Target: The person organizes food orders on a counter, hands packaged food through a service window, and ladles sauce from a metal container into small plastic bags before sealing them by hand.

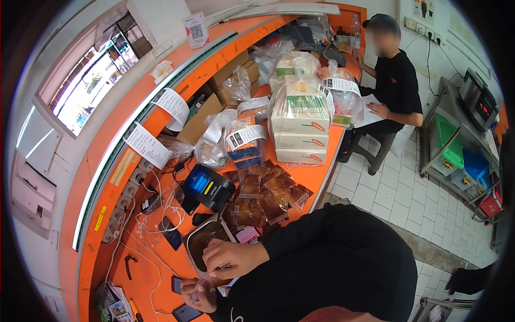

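My right hand is closed, fingers pinched, just in front of a metal container with dark contents. Just below it, my left hand is also closed. The two meet at a small clear plastic bag with a thin reddish strip along it. Much of the bag is hidden by my fingers. A dark handle rises out of the metal container. Beyond it lies a pile of clear sachets filled with brown sauce. A phone with a pink screen rests beside my right wrist.
A label printer stands behind the container, with cables and a dark phone to its left. Bagged stacked boxes fill the far counter. Receipts hang from the shelf edge. A seated person holds paper at the right.
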Demonstrator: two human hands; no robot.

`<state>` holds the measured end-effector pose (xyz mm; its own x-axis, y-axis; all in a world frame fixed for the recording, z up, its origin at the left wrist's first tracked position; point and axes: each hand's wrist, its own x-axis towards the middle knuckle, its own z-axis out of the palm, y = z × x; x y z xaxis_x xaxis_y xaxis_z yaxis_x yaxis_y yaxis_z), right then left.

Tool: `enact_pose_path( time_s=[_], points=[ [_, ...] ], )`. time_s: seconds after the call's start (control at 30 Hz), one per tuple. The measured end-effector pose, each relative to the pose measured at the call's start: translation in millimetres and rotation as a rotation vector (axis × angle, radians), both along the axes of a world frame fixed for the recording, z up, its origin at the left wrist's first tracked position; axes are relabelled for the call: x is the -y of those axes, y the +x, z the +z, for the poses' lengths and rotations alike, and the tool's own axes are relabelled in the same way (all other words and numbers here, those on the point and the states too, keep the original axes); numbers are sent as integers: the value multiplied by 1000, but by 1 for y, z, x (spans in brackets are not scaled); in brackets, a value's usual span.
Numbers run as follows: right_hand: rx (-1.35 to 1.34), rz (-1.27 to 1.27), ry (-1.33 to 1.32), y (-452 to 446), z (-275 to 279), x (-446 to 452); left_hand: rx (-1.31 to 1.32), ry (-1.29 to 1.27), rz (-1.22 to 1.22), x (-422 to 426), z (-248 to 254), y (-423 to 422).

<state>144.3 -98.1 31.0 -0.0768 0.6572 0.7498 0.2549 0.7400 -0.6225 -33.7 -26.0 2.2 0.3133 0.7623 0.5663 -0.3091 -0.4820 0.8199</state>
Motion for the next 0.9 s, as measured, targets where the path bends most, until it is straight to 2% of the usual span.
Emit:
enact_pose_path(
  time_s=[0.13, 0.17, 0.23, 0.33, 0.53, 0.63, 0.77, 0.83, 0.9],
  points=[
    [19, 0, 46, 1, 1, 1, -47, 173, -66, -5, -1, -1],
    [17, -13, 33, 1, 1, 1, -46, 174, -66, -2, 1, 2],
    [16, -6, 21, 0, 3, 3, 100, 8, -131, 4, 7, 9],
    [5, -16, 39, -2, 3, 3, 51, -12, -122, 5, 9, 8],
    [11, -40, 81, -3, 3, 3, -117, 44, -97, 2, 2, 0],
    [16, -33, 85, -3, 2, 2, -51, 58, -87, 9, 9, 7],
    [63, -55, 109, -3, 0, 2, -137, 103, -44, 7, 9, 3],
    [55, -50, 105, -5, -1, 2, -97, 203, -47, 10, 15, 7],
    [77, -55, 92, -5, 0, 2, -90, 178, -41, 8, 9, 4]
  ],
)
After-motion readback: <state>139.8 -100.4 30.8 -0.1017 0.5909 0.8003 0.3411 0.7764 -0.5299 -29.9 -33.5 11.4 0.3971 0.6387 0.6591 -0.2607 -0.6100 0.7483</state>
